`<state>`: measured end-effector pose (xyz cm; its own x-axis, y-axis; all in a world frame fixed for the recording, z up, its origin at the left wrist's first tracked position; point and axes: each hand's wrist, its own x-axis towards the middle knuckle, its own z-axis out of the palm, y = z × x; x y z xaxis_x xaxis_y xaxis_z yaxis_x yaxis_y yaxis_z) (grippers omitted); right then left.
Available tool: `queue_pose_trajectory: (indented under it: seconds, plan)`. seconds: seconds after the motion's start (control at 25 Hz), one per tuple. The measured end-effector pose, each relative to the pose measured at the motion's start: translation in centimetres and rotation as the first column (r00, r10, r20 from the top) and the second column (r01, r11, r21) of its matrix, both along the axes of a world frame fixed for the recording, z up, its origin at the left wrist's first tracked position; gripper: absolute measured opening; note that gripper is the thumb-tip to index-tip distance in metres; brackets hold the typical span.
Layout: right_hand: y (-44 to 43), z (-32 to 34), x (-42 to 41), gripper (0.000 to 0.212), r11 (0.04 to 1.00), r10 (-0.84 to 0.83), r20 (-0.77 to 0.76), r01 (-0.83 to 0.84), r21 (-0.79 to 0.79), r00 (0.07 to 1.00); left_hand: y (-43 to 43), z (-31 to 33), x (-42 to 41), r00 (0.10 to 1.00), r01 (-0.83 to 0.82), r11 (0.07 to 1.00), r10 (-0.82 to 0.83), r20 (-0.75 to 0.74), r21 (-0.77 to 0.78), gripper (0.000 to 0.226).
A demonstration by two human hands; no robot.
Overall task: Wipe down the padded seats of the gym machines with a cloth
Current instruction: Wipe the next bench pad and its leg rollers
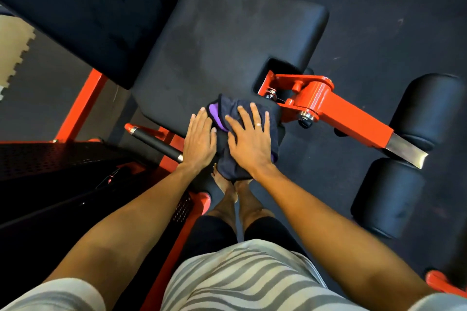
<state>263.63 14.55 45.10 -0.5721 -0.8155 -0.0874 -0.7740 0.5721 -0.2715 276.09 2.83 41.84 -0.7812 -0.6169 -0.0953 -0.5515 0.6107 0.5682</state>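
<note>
The padded seat (227,40) spreads out beyond both hands, with the backrest (83,7) rising past it on the left-hand side. Two black roller pads (429,106) sit well off to the right of the right hand, carried by an orange lever arm (348,113) whose pivot and bolts lie just past the right fingertips. The dark cloth (228,108), showing a purple fold, lies bunched on the seat's near corner and hangs over the edge toward the person.

The right hand (249,139) lies flat on the cloth with fingers spread and straight, pressing but not gripping. The left hand (199,139) is equally flat on the bare seat just beside the cloth, its thumb at the cloth's edge.

Since neither hand grips it, the cloth may bunch or slide out from under the palm on a stroke. Its loose edge might also catch on the pivot hardware near the right fingers. The hanging part could drag it off the surface.
</note>
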Motion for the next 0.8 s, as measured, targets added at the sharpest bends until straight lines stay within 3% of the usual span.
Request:
queue_pose_trajectory:
  seconds: [0.12,0.28,0.4,0.6,0.72,0.8]
  plan:
    - [4.3,-0.5,0.3,0.047,0.998,-0.028,0.049,0.03,-0.051,0.998,0.4,0.5,-0.4,0.999,0.049,0.999,-0.049,-0.014,0.016,0.055]
    - [4.8,-1.0,-1.5,0.05,0.97,-0.211,0.186,0.229,-0.081,0.96,0.9,0.9,-1.4,0.995,0.099,0.995,-0.098,-0.017,0.014,0.052]
    - [2.9,-0.6,-3.1,0.051,0.889,-0.389,0.393,0.452,-0.078,0.833,1.1,1.2,-2.3,0.994,0.111,0.994,-0.111,-0.021,0.013,0.051]
    - [5.0,0.1,1.7,0.058,0.79,-0.477,0.585,0.612,-0.04,0.655,1.6,1.2,-2.8,0.993,0.116,0.993,-0.116,0.003,0.009,0.05]
    - [5.7,-0.2,1.6,0.056,0.76,-0.473,0.654,0.649,-0.037,0.591,1.6,1.2,-3.0,0.992,0.122,0.993,-0.122,0.015,0.005,0.05]
    - [4.9,-0.3,-0.2,0.056,0.765,-0.487,0.637,0.644,-0.019,0.598,1.5,1.4,-3.1,0.992,0.128,0.992,-0.128,0.013,0.011,0.049]
